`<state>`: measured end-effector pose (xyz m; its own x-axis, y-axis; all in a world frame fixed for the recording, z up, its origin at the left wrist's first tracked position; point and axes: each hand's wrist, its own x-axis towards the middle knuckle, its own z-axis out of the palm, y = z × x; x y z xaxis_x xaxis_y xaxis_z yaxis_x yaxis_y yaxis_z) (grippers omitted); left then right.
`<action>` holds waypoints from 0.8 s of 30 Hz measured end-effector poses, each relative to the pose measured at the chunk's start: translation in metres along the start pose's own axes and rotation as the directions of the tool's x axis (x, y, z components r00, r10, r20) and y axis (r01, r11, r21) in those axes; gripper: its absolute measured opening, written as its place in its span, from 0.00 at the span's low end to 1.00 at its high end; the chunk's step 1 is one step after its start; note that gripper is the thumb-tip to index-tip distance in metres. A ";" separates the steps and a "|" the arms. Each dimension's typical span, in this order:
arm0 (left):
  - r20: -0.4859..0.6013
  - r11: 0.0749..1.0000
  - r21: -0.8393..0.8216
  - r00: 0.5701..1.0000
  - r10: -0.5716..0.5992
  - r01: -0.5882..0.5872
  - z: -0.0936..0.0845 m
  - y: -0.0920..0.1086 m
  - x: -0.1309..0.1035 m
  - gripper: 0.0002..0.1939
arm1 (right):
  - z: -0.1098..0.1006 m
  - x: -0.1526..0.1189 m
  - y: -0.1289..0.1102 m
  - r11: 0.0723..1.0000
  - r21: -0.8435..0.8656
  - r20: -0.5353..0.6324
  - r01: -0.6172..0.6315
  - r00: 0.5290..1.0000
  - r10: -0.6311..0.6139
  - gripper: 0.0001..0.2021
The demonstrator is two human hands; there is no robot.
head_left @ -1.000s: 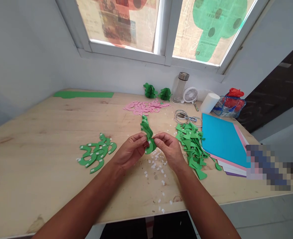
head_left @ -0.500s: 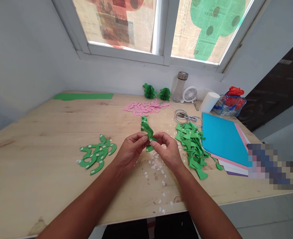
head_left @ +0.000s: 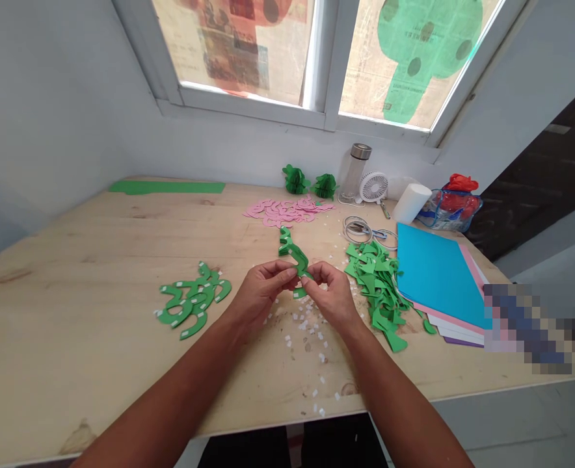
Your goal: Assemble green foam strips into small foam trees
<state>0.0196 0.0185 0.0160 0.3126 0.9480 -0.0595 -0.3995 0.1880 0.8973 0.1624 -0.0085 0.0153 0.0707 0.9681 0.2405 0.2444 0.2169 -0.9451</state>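
My left hand (head_left: pixel 270 284) and my right hand (head_left: pixel 330 289) meet above the middle of the table, both closed on a curved green paper cutout (head_left: pixel 298 259). Thumbs and fingertips pinch its lower part from either side, covering some of it. Just behind it lies a small stack of green cutouts (head_left: pixel 284 240), and another green piece shows below my fingers. Left of my hands is a pile of curved green cutouts (head_left: pixel 192 302) with white tabs on them. Tiny white paper bits (head_left: pixel 311 322) are scattered under my right hand.
Green paper scraps (head_left: pixel 378 286) are heaped at right, beside coloured sheets (head_left: pixel 438 273). Pink cutouts (head_left: pixel 287 211) lie farther back, before two green paper figures (head_left: pixel 296 181). A bottle (head_left: pixel 354 172), fan (head_left: pixel 374 187), scissors (head_left: pixel 363 227), white roll (head_left: pixel 412 203) and clear bag (head_left: pixel 451 208) stand nearby.
The green cutout between my fingers has turned slightly, showing more of its flat face. Both hands keep their pinch. The whole view has shifted a little.
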 end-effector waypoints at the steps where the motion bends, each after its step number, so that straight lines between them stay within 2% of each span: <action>1: -0.003 1.000 -0.004 1.000 0.005 -0.005 0.000 0.000 0.000 0.08 | 0.000 0.000 0.000 1.000 -0.004 -0.006 0.009 1.000 -0.009 0.04; 4: -0.031 0.997 -0.071 0.999 0.010 -0.012 0.000 0.001 0.001 0.09 | 0.000 -0.002 -0.001 0.996 -0.042 -0.085 0.076 0.993 -0.079 0.06; 8: -0.118 0.988 -0.149 0.993 0.009 -0.027 -0.001 0.000 0.002 0.10 | -0.002 -0.005 -0.005 0.953 -0.207 -0.207 0.223 0.942 -0.265 0.08; 12: -0.159 0.981 -0.183 0.987 0.031 -0.060 0.000 0.000 0.002 0.11 | -0.001 -0.008 -0.009 0.900 -0.305 -0.167 0.312 0.913 -0.373 0.07; 24: -0.223 0.972 -0.202 0.972 0.071 -0.117 0.000 0.000 0.004 0.10 | 0.003 -0.012 -0.008 0.762 -0.459 -0.089 0.457 0.830 -0.551 0.09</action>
<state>0.0212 0.0219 0.0159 0.0838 0.9923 -0.0916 -0.5992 0.1237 0.7910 0.1563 -0.0211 0.0195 0.0099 0.6728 0.7398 0.6626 0.5497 -0.5088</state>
